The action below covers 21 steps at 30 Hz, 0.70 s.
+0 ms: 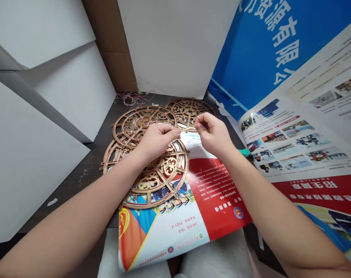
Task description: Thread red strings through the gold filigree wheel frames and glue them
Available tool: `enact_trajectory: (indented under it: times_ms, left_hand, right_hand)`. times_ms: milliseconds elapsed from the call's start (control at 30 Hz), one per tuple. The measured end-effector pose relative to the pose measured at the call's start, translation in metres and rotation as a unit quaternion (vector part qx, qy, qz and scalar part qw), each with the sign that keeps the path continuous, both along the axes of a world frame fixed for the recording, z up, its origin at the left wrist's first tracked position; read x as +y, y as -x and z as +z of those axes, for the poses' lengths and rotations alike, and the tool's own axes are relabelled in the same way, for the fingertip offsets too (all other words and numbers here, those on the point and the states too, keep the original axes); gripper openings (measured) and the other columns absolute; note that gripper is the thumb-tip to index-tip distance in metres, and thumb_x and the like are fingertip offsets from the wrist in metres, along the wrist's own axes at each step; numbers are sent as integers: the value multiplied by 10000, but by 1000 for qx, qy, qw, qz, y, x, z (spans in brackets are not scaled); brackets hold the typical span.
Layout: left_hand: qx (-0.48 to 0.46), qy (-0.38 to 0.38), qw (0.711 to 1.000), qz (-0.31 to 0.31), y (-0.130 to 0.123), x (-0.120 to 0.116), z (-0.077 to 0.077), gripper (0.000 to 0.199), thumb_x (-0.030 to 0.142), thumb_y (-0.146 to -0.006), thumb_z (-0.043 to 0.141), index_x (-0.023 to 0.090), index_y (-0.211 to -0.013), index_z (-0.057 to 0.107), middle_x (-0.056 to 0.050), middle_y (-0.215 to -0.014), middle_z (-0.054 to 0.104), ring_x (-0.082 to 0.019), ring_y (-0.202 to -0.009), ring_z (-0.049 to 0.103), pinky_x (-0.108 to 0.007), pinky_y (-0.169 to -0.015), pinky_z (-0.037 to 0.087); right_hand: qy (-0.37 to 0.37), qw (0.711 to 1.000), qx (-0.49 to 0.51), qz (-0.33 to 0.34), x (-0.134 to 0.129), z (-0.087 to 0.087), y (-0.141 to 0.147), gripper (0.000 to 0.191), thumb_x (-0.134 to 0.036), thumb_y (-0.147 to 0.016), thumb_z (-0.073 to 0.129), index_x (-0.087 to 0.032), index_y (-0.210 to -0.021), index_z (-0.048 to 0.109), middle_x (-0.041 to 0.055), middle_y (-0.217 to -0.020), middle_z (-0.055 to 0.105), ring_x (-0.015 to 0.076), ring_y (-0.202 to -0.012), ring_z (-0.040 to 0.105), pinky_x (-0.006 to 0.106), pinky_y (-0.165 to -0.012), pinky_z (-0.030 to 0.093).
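Note:
My left hand [156, 139] is closed in a pinch over the round gold openwork panels. From its thumb and fingertip a thin pale strand [188, 130] runs toward my right hand [210, 133], whose fingers are also pinched together. Whether the strand is thread or wire, I cannot tell. Below and left of my hands lies a gold openwork disc [152, 183] with scrollwork and reddish wire along its rings. Another gold disc [129, 123] overlaps it behind, and a further disc [189, 108] lies at the back. Part of the nearest disc is hidden by my left hand and forearm.
Under the discs a printed poster [189, 231] hangs over the dark table's [74, 185] front edge. Tangled reddish wire [132, 98] lies at the back. White boxes [39, 154] stand left, printed sheets [297, 143] right. A teal-handled tool [245, 152] sits beside my right forearm.

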<state>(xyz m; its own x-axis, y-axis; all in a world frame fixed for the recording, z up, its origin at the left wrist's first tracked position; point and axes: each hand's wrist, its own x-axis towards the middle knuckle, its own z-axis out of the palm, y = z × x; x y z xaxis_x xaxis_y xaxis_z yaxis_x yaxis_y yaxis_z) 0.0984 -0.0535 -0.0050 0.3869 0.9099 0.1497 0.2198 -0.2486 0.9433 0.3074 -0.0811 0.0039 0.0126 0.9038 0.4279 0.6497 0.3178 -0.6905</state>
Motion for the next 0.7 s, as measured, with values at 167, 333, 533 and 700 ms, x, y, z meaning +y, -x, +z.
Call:
enact_trajectory:
  times_ms: [167, 333, 533, 700]
  left_hand:
    - [-10, 19, 999, 36, 4, 1, 4, 361, 515, -872, 726, 173, -770, 775, 23, -555, 494, -129, -551, 371, -304, -567, 281]
    - [-16, 17, 997, 68, 6, 4, 4, 357, 519, -881, 721, 186, -756, 753, 62, -467, 337, -123, -495, 271, -307, -540, 227]
    - [-2, 5, 997, 78, 6, 3, 2, 328, 476, -892, 713, 174, -773, 760, 59, -486, 359, -124, -518, 270, -309, -557, 226]
    - [-13, 0, 997, 74, 5, 5, 0, 338, 479, -890, 719, 169, -759, 755, 44, -532, 425, -126, -546, 322, -306, -575, 265]
  right_hand:
    - [-40, 998, 17, -55, 4, 1, -15, 102, -186, -916, 530, -234, -829, 509, 13, -769, 543, 167, -681, 460, 332, -651, 349]
    - [-3, 997, 9, -72, 7, 1, -20, 165, -297, -1005, 474, -243, -849, 479, 22, -796, 551, 185, -737, 500, 340, -675, 360]
    - [166, 973, -154, -52, 0, 12, -19, 207, -363, -1032, 399, -236, -893, 481, 71, -898, 650, 228, -808, 550, 351, -683, 361]
    - [231, 932, -276, -45, -2, 19, -22, 177, -298, -988, 423, -224, -865, 528, 97, -952, 708, 228, -773, 568, 348, -644, 342]
